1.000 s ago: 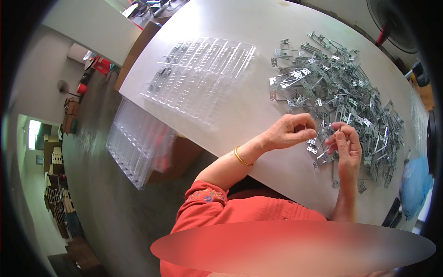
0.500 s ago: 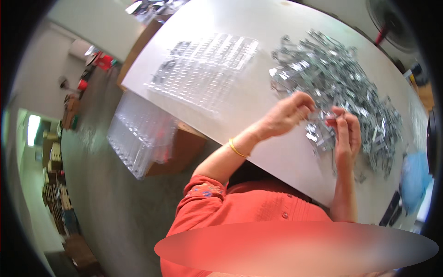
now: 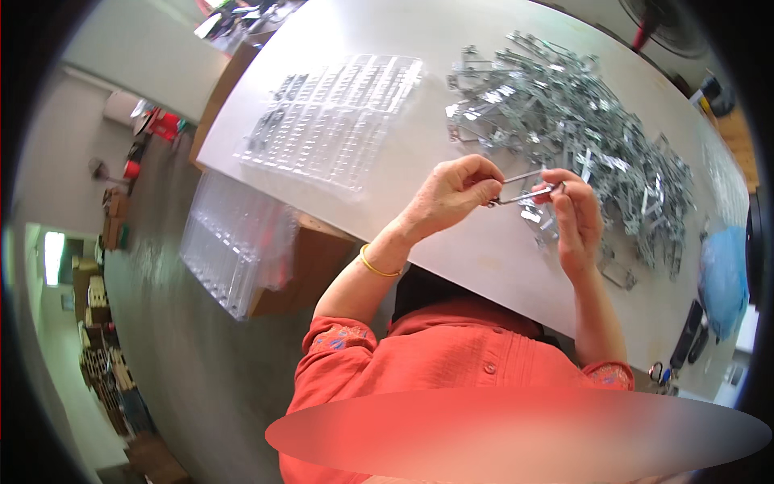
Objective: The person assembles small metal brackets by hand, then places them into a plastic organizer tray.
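My left hand (image 3: 455, 194), with a yellow bangle on its wrist, pinches one end of a thin metal bracket (image 3: 524, 196) between thumb and fingers. The bracket shows two slender, nearly parallel bars. At its other end, the fingers of my right hand (image 3: 576, 214) close on it. Both hands are raised over the near part of the table, in front of a large heap of similar grey metal brackets (image 3: 580, 121). To the left lies a clear plastic tray (image 3: 363, 141) with rows of slots; several dark pieces sit along its far left side.
The white table (image 3: 451, 230) carries everything. Beyond its left edge, clear trays (image 3: 234, 242) are stacked on a cardboard box (image 3: 306, 266). On the right are a blue plastic bag (image 3: 723, 274), a black object (image 3: 685, 335) and scissors (image 3: 657, 373). A fan (image 3: 665, 28) stands at the far right.
The view has shifted, so the table's contents appear farther left. My hands have drawn slightly apart, and the bracket between them now shows clearly where it was blurred.
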`<action>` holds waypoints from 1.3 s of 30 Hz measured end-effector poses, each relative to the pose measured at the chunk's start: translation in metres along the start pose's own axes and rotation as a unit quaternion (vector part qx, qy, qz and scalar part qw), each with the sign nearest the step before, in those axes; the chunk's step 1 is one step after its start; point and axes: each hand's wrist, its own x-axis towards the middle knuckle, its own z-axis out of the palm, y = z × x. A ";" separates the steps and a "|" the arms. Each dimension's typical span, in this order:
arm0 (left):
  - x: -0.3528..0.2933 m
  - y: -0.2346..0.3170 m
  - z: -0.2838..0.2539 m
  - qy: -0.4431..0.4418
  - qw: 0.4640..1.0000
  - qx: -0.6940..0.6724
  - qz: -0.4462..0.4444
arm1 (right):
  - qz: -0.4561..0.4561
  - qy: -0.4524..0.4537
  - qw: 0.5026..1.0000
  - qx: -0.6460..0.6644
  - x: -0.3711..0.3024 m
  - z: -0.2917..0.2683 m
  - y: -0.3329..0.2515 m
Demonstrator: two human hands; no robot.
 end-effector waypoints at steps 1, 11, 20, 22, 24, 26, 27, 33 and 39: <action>-0.001 -0.005 -0.001 0.000 1.000 -0.009 0.022 | -0.004 -0.011 1.000 0.012 -0.001 0.002 0.001; -0.035 -0.003 -0.120 0.317 0.907 0.264 0.086 | 0.112 -0.135 0.984 -0.008 -0.027 0.035 0.003; -0.082 -0.025 -0.298 0.465 0.739 0.487 -0.032 | 0.029 -0.283 0.951 -0.121 -0.032 0.056 0.012; -0.082 -0.032 -0.321 0.466 0.727 0.501 -0.053 | 0.012 -0.280 0.951 -0.127 -0.032 0.056 0.014; -0.079 -0.038 -0.333 0.467 0.711 0.517 -0.094 | 0.043 -0.281 0.948 -0.144 -0.032 0.055 0.012; -0.079 -0.050 -0.351 0.462 0.709 0.523 -0.098 | 0.042 -0.283 0.948 -0.142 -0.031 0.056 0.013; -0.076 -0.055 -0.355 0.453 0.710 0.530 -0.101 | 0.044 -0.281 0.948 -0.143 -0.031 0.056 0.013; -0.068 -0.077 -0.363 0.427 0.718 0.537 -0.119 | 0.070 -0.276 0.948 -0.141 -0.030 0.057 0.012; -0.066 -0.077 -0.355 0.442 0.706 0.543 -0.103 | 0.073 -0.280 0.948 -0.136 -0.031 0.055 0.014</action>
